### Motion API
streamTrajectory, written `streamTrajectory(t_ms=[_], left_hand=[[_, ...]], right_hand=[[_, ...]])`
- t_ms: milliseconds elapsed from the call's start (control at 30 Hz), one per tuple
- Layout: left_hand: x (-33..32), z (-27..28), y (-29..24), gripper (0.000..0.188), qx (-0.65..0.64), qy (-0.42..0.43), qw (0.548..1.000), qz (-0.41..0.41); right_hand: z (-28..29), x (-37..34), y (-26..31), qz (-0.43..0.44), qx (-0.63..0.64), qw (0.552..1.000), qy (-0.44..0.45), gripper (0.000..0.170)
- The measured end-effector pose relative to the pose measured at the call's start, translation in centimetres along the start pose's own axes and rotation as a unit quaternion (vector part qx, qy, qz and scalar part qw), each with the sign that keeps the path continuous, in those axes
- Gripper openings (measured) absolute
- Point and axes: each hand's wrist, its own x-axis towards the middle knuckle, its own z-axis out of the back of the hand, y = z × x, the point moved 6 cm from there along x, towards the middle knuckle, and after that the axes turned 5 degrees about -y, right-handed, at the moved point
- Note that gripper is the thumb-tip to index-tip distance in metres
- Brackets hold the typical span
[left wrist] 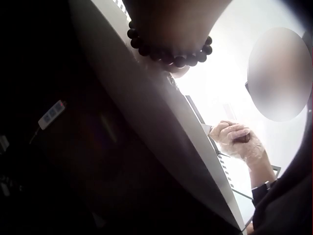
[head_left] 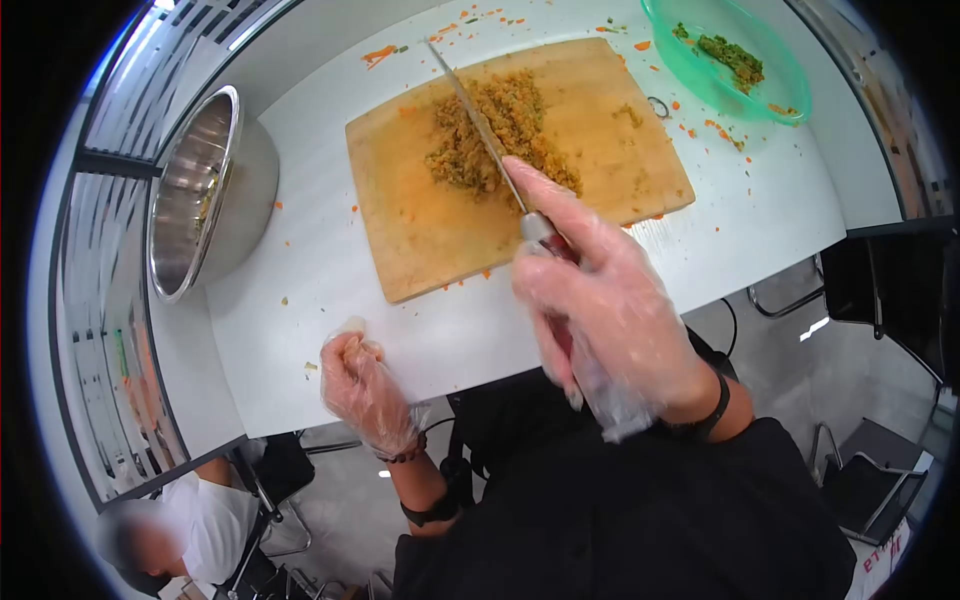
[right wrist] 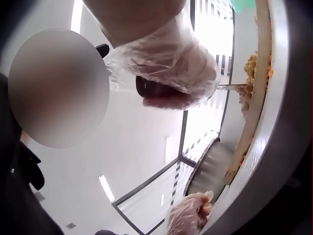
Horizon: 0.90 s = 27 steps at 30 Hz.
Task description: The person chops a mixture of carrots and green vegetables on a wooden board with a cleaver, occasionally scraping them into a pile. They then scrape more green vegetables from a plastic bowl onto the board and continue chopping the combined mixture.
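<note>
A knife point(head_left: 478, 120) is gripped by the right hand point(head_left: 620, 310), which wears a clear plastic glove; its index finger lies along the top of the blade. The blade crosses a pile of finely chopped orange-green food point(head_left: 530, 125) on a wooden board point(head_left: 430, 245). In the right wrist view the right hand point(right wrist: 166, 68) holds the dark handle point(right wrist: 156, 89), and the blade point(right wrist: 234, 87) reaches the pile. The gloved left hand point(head_left: 370, 390) rests near the table's front edge, left of the board, fingers loosely curled around nothing visible.
A steel bowl point(head_left: 262, 190) stands tilted at the left. At the back right a green basket point(head_left: 690, 75) holds some chopped green food. A small dark ring point(head_left: 658, 107) lies by the board's right side. Orange scraps dot the white table point(head_left: 300, 330). Another person point(head_left: 215, 520) sits at the lower left.
</note>
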Motion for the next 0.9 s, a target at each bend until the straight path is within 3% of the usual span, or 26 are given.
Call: streamTrajectory(t_ms=[300, 433, 567, 667, 767, 900], left_hand=[[0.1, -0.1, 0.5, 0.018, -0.006, -0.007, 1.0, 0.004], [-0.1, 0.2, 0.3, 0.021, -0.009, -0.003, 1.0, 0.016], [-0.1, 0.2, 0.1, 0.021, 0.008, -0.004, 1.0, -0.002], [-0.1, 0.1, 0.2, 0.016, 0.005, -0.009, 1.0, -0.016], [0.0, 0.2, 0.9, 0.02, 0.005, 0.006, 1.0, 0.006], [0.0, 0.3, 0.4, 0.018, 0.019, 0.0, 1.0, 0.001]], right_hand=[[-1.0, 0.1, 0.3, 0.032, 0.015, 0.999, 0.029, 0.068], [-0.5, 0.9, -1.4, 0.006, 0.014, 1.0, 0.007, 0.069], [-1.4, -0.2, -0.3, 0.022, 0.037, 0.998, 0.039, 0.071], [-0.7, 1.2, -1.6, -0.039, 0.065, 0.997, 0.006, 0.071], [-2.0, -0.4, -0.4, -0.028, 0.051, 0.997, 0.044, 0.071], [-2.2, 0.7, -1.0, -0.01, 0.026, 0.999, 0.032, 0.072]])
